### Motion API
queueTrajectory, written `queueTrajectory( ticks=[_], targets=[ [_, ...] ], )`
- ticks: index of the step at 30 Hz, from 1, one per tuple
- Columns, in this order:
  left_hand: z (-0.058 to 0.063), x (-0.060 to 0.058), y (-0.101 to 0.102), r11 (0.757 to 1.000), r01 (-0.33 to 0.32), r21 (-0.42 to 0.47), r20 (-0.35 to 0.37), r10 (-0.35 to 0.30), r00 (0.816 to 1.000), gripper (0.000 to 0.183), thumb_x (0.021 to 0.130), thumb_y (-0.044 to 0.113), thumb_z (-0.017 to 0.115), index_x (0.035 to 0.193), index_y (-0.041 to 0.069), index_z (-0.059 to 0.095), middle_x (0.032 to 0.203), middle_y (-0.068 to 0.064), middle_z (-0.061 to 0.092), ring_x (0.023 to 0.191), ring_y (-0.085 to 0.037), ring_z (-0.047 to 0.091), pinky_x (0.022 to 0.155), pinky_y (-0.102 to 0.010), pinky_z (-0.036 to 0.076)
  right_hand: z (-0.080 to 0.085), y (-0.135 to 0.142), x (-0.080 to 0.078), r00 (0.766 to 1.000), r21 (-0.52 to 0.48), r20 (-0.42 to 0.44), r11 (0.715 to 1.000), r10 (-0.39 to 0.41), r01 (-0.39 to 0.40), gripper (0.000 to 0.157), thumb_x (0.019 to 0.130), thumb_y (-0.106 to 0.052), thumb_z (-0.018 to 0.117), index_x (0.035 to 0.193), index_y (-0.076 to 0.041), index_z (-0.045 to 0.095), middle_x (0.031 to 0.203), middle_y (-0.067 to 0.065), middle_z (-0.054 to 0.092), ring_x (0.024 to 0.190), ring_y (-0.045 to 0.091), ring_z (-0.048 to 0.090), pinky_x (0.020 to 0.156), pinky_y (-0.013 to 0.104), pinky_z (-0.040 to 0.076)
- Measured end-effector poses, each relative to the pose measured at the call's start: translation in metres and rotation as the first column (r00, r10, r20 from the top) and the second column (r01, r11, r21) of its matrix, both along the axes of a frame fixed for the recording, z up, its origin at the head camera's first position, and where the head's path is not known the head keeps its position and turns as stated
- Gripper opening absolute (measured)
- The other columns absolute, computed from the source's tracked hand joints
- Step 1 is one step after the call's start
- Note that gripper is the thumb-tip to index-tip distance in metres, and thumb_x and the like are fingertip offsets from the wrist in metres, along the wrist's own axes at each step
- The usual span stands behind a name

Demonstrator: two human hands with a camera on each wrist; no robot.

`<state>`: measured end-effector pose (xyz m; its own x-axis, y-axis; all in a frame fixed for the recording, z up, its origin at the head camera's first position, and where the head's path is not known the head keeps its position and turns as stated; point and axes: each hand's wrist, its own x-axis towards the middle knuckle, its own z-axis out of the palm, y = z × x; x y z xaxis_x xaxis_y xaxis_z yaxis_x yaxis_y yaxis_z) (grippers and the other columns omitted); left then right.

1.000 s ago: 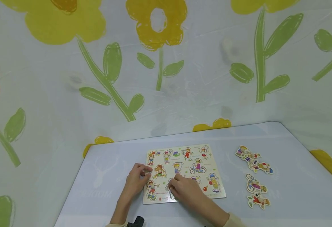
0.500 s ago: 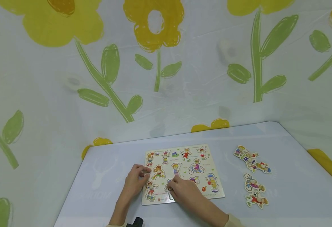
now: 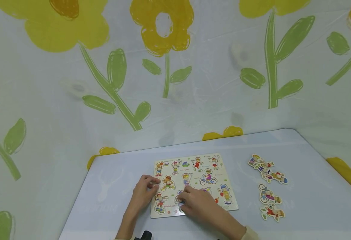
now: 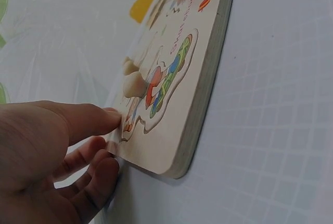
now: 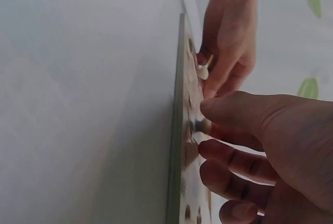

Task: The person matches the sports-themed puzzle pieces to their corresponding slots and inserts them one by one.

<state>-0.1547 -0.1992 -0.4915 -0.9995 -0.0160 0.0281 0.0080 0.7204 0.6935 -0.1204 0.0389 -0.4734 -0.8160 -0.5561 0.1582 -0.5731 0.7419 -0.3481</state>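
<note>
A wooden knob puzzle board with printed sports figures lies flat on the table. Over its lower middle, my right hand pinches the knob of a puzzle piece. The right wrist view shows that pale knob between thumb and fingers; the piece lies at the board surface, mostly hidden by the hand. At the board's left edge, my left hand touches the rim with loosely bent fingers. Its thumb rests near the corner beside the skateboarder piece, which sits in its recess.
Right of the board lie several loose puzzle pieces: an overlapping cluster farther back, then a cyclist piece and a footballer piece nearer. Behind the table hangs a flower-printed cloth.
My right hand stays at the same spot on the board with only slight finger motion. The left hand keeps its place at the edge. The head view has shifted a little.
</note>
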Motion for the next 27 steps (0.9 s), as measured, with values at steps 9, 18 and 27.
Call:
queueTrajectory(
  ticks=[9,18,27],
  targets=[
    [-0.001,0.0,-0.001,1.0,-0.001,0.009,-0.002,0.001,1.0,0.013,0.087,0.011,0.069,0.098,0.016,0.072,0.112,-0.003,0.057,0.09,-0.013,0.053,0.071,-0.023,0.043,-0.001,0.03,-0.019,0.995,0.005,-0.054,0.997,-0.081,0.081,0.021,0.085,-0.031,0.073,0.104,-0.022,0.073,0.096,-0.009,0.064,0.069,0.001,0.052,0.058,0.021,0.043],
    [0.0,0.0,-0.001,1.0,-0.001,-0.001,-0.011,0.001,1.0,0.013,0.087,0.011,0.069,0.098,0.017,0.072,0.11,-0.003,0.057,0.088,-0.013,0.053,0.069,-0.022,0.042,0.006,0.08,-0.04,0.949,0.033,-0.112,0.953,-0.295,0.3,0.025,0.085,-0.032,0.076,0.107,-0.021,0.072,0.098,-0.007,0.064,0.073,0.006,0.056,0.063,0.025,0.049],
    [-0.001,0.0,-0.001,1.0,0.006,0.008,-0.015,-0.005,1.0,0.013,0.087,0.01,0.069,0.099,0.016,0.072,0.11,-0.003,0.057,0.088,-0.013,0.052,0.069,-0.022,0.041,0.011,0.138,-0.061,0.899,0.004,-0.067,0.901,-0.432,0.434,0.027,0.087,-0.027,0.074,0.107,-0.01,0.072,0.101,0.007,0.066,0.078,0.019,0.062,0.067,0.038,0.052]
  ],
)
